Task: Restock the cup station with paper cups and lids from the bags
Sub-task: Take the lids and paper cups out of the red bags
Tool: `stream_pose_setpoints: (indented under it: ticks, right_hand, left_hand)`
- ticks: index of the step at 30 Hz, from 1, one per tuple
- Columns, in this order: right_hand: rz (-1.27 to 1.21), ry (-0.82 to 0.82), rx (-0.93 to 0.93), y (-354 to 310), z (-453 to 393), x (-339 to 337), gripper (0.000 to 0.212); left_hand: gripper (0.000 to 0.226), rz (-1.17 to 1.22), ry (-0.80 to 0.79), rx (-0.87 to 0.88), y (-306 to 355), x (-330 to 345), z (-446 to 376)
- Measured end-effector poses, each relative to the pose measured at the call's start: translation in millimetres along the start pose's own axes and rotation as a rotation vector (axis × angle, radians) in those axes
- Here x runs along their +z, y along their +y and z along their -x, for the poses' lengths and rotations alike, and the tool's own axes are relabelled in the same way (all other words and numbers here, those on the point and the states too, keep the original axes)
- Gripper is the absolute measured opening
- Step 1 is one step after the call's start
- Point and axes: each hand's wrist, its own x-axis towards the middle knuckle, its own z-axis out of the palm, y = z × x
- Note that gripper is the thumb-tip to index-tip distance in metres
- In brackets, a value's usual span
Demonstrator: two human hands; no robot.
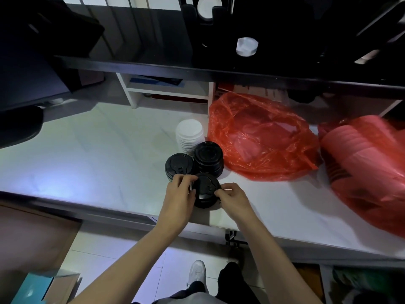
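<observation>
Head view: nearest black lid stack (pixel 206 189) between left hand (pixel 178 194) and right hand (pixel 233 197), each grip pinching its rim.

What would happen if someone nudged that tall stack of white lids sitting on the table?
The stack of white lids would probably lean or topple, since it stands taller than it is wide. It looks like thin nested plastic, so likely light and easy to slide on the smooth white table. The black lid stack beside it might stop it.

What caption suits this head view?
Both hands grip a black lid stack on the white table beside red bags.
</observation>
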Motion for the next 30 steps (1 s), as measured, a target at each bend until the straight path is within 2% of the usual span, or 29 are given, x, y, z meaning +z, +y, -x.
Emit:
stream_pose_setpoints:
  ticks: [6, 13, 19, 24, 30]
  right_hand:
    - [-0.068, -0.002, 0.012, 4, -9, -6, 0.015]
    - [-0.145, 0.093, -0.019, 5, -14, -36, 0.015]
    - [-0.155, 0.212, -0.016, 17, -16, -69, 0.015]
    - [-0.186, 0.380, 0.003, 28, -18, -101, 0.022]
    - [-0.162, 0.530, -0.036, 34, -23, -138, 0.031]
  left_hand:
    - [0.031, -0.066, 0.015, 0.019, 5, -7, -2]
    - [0.032, -0.071, 0.052, 0.093, 32, -21, -25]
    - [0.032, -0.076, 0.017, 0.151, 60, -15, -56]
    - [0.035, -0.169, -0.007, 0.219, 75, -4, -93]
    - [0.045, -0.327, -0.020, 0.133, 87, 3, -138]
